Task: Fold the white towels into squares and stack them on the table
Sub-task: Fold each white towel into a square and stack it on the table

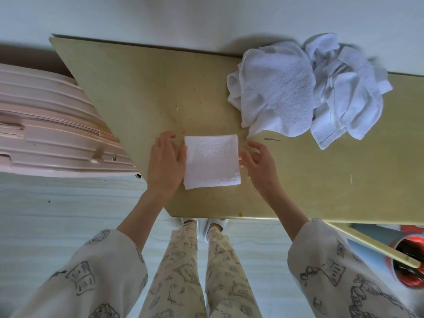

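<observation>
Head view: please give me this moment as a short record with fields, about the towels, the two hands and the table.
folded towel: white square, flat near the table's front edge
unfolded towels: crumpled white pile at far right of the table
left hand: open, at the square's left edge
right hand: open, fingers relaxed, at the square's right edge
table: yellowish top
beside table: pink suitcase on the left

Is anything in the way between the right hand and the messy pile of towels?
Nothing visible. Only bare table lies between the right hand and the messy pile of towels. The folded towel sits to the hand's left, off that path.
</observation>
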